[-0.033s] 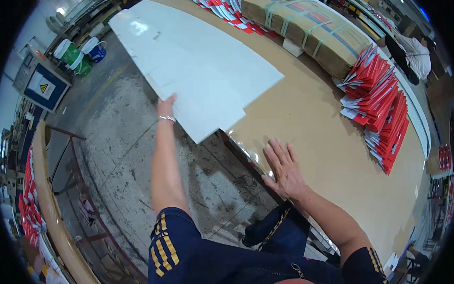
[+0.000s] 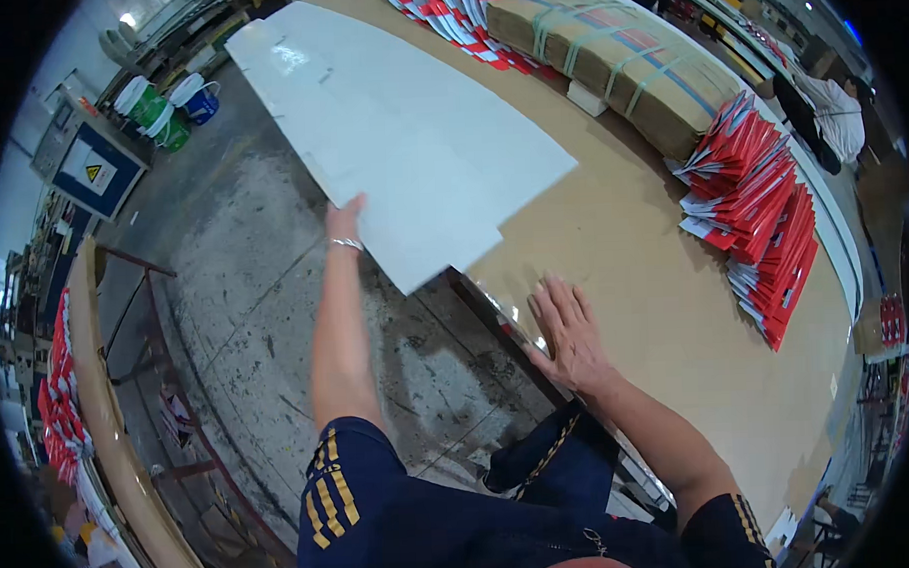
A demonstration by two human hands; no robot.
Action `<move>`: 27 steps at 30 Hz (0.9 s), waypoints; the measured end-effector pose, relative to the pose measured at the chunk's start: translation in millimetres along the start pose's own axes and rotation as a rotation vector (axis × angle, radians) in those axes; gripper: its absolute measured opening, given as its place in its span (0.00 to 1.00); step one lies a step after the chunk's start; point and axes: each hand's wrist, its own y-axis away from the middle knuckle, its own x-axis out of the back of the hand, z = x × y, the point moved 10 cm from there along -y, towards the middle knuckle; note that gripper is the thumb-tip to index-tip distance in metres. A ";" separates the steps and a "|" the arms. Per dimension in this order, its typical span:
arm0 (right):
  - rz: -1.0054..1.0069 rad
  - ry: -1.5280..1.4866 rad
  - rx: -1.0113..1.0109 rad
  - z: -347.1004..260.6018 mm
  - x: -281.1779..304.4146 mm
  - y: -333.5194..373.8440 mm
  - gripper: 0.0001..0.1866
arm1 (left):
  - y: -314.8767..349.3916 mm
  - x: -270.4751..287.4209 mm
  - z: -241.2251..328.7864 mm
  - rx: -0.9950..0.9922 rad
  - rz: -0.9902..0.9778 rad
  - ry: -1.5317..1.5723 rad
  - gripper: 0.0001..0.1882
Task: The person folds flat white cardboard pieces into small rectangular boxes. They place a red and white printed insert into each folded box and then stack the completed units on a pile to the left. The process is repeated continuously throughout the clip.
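Observation:
A large white sheet of board [image 2: 399, 136], glossy on top and notched at its near right corner, lies partly on the brown tabletop [image 2: 666, 307] and juts past its left edge. My left hand [image 2: 345, 220] grips the sheet's left edge, thumb on top and the other fingers hidden underneath. Close to the table's near edge, my right hand [image 2: 575, 342] rests flat on the brown surface, fingers stretched out and holding nothing. A gap separates it from the sheet's notched corner.
Fanned red-and-white folded pieces [image 2: 758, 223] lie at the table's right, beside a strapped brown bundle [image 2: 617, 53]. Buckets [image 2: 153, 114] and a blue-grey cabinet [image 2: 95, 171] stand on the floor at far left. A person [image 2: 834, 115] is at the far right.
The white sheet and my left hand have shifted slightly right and nearer in the picture. My right hand stays almost in place on the table.

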 end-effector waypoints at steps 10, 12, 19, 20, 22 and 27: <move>-0.140 0.095 0.170 -47.5 7.6 125.5 0.35 | 277.6 -50.9 -64.0 0.146 -0.016 0.240 0.29; -0.105 0.171 0.196 -43.1 4.8 158.2 0.32 | 324.4 -64.7 -74.1 0.167 -0.038 0.262 0.30; -0.099 0.081 0.117 -48.7 25.3 209.1 0.28 | 386.5 -71.8 -56.8 0.071 -0.114 0.106 0.40; -0.087 0.031 0.096 -47.8 28.2 210.1 0.27 | 391.9 -66.8 -40.6 -0.037 -0.079 0.034 0.43; 0.012 -0.150 0.021 -27.2 45.0 211.4 0.23 | 409.9 -82.9 3.2 -0.295 -0.097 -0.265 0.50; 0.372 -0.132 -0.186 4.4 135.3 290.3 0.20 | 506.1 -152.1 91.1 -0.919 -0.376 -1.102 0.62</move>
